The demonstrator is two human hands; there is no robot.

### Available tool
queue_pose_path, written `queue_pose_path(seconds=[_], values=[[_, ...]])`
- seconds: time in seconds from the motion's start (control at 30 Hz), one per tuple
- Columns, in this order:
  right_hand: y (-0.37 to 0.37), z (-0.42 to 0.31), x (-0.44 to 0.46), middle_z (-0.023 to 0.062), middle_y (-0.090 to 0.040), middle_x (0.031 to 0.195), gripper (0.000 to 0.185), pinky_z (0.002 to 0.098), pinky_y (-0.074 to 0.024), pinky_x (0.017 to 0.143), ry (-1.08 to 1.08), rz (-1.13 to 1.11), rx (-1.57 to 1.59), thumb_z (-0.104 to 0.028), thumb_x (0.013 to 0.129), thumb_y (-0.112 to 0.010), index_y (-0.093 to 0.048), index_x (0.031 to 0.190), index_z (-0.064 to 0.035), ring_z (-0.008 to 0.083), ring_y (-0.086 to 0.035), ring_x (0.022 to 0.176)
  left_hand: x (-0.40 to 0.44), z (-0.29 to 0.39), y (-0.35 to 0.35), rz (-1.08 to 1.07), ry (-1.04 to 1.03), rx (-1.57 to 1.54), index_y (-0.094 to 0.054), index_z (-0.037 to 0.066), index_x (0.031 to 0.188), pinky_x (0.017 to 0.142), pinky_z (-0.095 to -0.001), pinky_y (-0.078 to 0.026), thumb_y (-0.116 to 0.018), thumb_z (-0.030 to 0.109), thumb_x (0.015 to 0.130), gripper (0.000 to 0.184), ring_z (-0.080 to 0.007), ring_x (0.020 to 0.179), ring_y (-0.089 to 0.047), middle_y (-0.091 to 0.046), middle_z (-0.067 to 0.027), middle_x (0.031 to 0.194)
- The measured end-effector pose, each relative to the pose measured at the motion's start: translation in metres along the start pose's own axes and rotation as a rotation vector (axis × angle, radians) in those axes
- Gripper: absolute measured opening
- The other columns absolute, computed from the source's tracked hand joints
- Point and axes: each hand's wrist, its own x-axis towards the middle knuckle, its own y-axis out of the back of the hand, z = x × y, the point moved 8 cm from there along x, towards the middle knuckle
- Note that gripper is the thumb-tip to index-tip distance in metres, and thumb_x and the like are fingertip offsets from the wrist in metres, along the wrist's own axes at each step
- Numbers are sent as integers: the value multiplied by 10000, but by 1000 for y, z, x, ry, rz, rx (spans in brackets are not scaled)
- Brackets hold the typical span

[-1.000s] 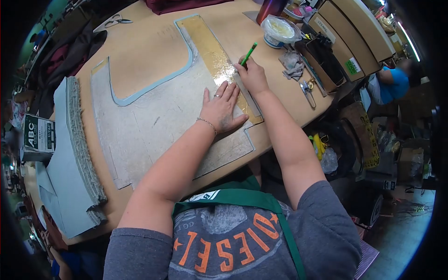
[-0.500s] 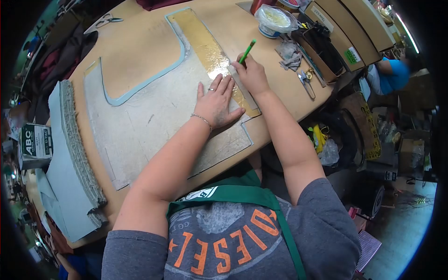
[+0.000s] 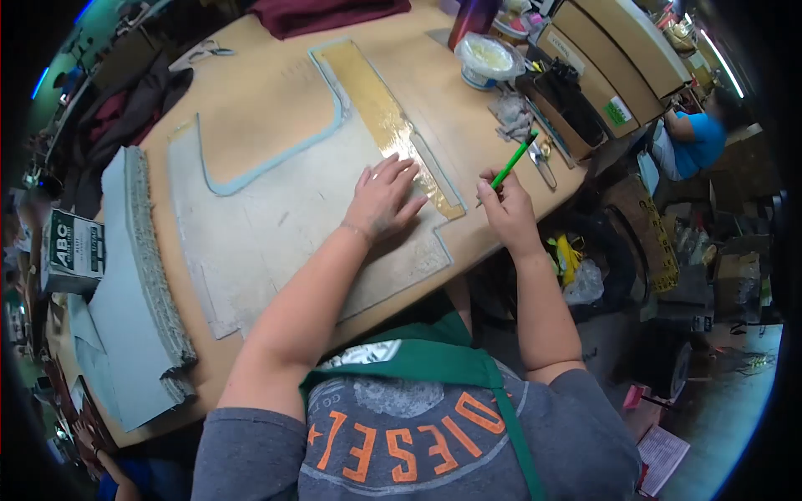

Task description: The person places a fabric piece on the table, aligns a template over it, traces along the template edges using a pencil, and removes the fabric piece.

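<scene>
A large pale pattern piece (image 3: 276,242) with a U-shaped cutout lies flat on the table. A light blue border (image 3: 276,163) shows along the cutout, and a shiny yellow strip (image 3: 359,79) covers its upper right arm. My left hand (image 3: 384,199) is open over the pattern piece, fingers apart, beside the yellow strip. A narrow grey strip (image 3: 436,169) lies along the right edge. Just right of that edge, my right hand (image 3: 510,209) grips a green pencil (image 3: 514,161), held slanted with its lower tip above the table.
Light blue fabric layers (image 3: 125,309) are stacked at the left, next to an ABC box (image 3: 77,244). Scissors (image 3: 209,52) and maroon cloth (image 3: 330,12) lie at the back. A plastic-covered tub (image 3: 486,60), small snips (image 3: 543,163) and cardboard boxes (image 3: 597,67) stand right. A person (image 3: 700,138) is beyond.
My right hand has moved right and toward me with the pencil, away from the pattern's edge. My left hand has eased back slightly, its fingers less flat. The head view has shifted a little.
</scene>
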Motion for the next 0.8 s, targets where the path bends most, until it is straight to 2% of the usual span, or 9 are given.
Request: queue_pose_path(seconds=[0.03,0.13,0.17,0.3,0.4,0.5,0.57,0.67,0.8], values=[[-2,4,3,133,-578,713,138,309,-451,610,6,26,-46,-101,823,-498,-520,909,4,212,-581,649,-12,-6,20,203,-98,-96,-513,35,1148,974,-425,-327,-606,227,782,423,-309,1179,-403,-472,-138,1217],[-13,29,12,165,-587,759,141,341,-458,659,-66,-35,-131,-73,795,-470,-531,893,9,275,-591,703,-76,-47,86,384,97,-56,-519,11,1132,958,-378,-349,-618,133,763,401,-308,1136,-441,-504,-158,1173],[-18,47,17,191,-589,795,149,365,-461,700,-77,-31,-129,-68,774,-454,-549,856,13,317,-588,745,-108,-68,110,448,208,-16,-535,6,1109,930,-387,-373,-628,150,754,394,-316,1104,-457,-521,-173,1141],[-43,50,40,204,-588,808,162,385,-460,727,3,-84,-374,-115,774,-492,-570,837,13,332,-583,774,-253,-149,182,586,704,228,-510,-45,1112,856,-377,-400,-624,181,775,421,-314,977,-504,-534,-206,1039],[-62,56,54,203,-589,817,199,391,-464,719,-93,-140,-459,-169,766,-545,-585,850,8,337,-586,758,-312,-181,181,507,1056,175,-501,-58,1117,772,-343,-427,-637,226,773,466,-255,849,-530,-553,-183,912],[-71,54,61,202,-599,835,258,378,-468,703,-226,-207,-454,-225,749,-602,-591,871,3,330,-596,759,-304,-168,177,620,1085,-41,-491,-53,1130,684,-277,-421,-644,268,773,505,-171,728,-504,-533,-111,776],[-71,58,64,201,-609,850,300,367,-470,695,-283,-259,-442,-257,735,-632,-589,884,-1,324,-604,767,-308,-182,172,730,1138,-153,-497,-41,1107,672,-237,-401,-634,259,786,461,-134,703,-476,-508,-66,732],[-75,59,54,183,-620,838,379,347,-470,692,-300,-273,38,-290,728,-646,-584,972,-7,322,-609,776,-317,-204,168,810,1092,-371,-502,-21,1061,668,-220,-384,-617,249,803,390,-123,699,-452,-487,-38,740],[-75,32,30,198,-589,881,555,357,-466,742,-145,-454,-323,-321,717,-656,-509,1146,1,337,-588,823,-345,-205,185,876,962,-407,-506,-1,999,721,-256,-395,-585,244,825,311,-145,769,-473,-517,-57,856]])
